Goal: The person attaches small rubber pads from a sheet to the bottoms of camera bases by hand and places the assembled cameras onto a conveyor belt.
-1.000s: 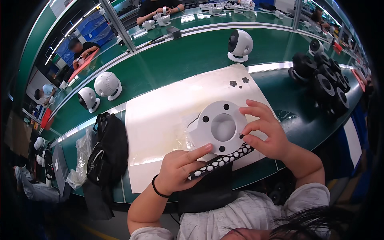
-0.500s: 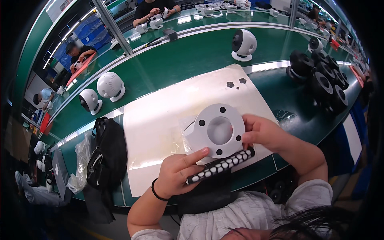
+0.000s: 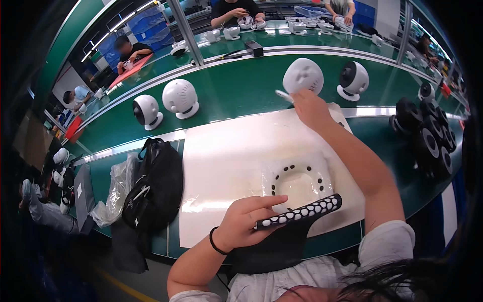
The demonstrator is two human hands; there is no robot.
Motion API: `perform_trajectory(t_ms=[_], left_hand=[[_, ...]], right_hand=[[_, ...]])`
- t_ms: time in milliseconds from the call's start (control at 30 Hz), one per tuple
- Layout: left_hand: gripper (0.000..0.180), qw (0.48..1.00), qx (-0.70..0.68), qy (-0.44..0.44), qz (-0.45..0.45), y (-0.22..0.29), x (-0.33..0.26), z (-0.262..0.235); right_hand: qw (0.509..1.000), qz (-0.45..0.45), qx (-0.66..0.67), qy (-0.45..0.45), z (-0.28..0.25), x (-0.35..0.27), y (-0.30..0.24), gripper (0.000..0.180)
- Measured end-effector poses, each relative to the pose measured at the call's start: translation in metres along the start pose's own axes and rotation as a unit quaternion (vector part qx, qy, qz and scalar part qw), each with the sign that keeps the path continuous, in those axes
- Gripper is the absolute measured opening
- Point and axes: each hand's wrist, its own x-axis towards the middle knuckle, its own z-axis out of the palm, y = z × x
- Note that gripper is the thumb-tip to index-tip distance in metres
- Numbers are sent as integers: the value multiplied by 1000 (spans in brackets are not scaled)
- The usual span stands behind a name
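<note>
At the far edge of the pale mat, my right hand [image 3: 312, 109] is closed on the base of a white rounded device [image 3: 303, 74], which is tilted over the green bench. Its head has smooth hollows and fine slots. Near my body, my left hand [image 3: 244, 224] is closed on a flat, phone-shaped slab with black and white spots [image 3: 302, 211], seen nearly edge-on. The index finger of that hand stretches over a clear sheet [image 3: 327, 173] with small black round pads [image 3: 320, 187] arranged in a ring. The slab hides the sheet's near part.
Similar white devices [image 3: 181, 98] stand upright along the bench, one with a black front [image 3: 352, 80]. Black round parts [image 3: 427, 133] are heaped at the right. A black bag [image 3: 156, 186] and clear plastic bag [image 3: 115, 191] lie left of the mat [image 3: 221, 151]. Co-workers sit beyond.
My right hand has carried the white device from above the mat to the far bench and turned it, so its padded underside no longer shows. My left hand still holds the slab.
</note>
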Motion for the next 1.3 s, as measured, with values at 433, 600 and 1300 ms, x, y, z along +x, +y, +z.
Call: perform_trajectory(t_ms=[433, 600, 1300], left_hand=[[19, 999, -8, -33, -28, -15, -17, -19], [21, 999, 2, -39, -25, -16, -23, -21], [35, 994, -65, -63, 61, 10, -30, -34]], right_hand=[[891, 388, -210, -109, 10, -31, 145, 61], [914, 331, -232, -47, -6, -46, 167, 46], [781, 307, 520, -161, -112, -76, -144, 27]])
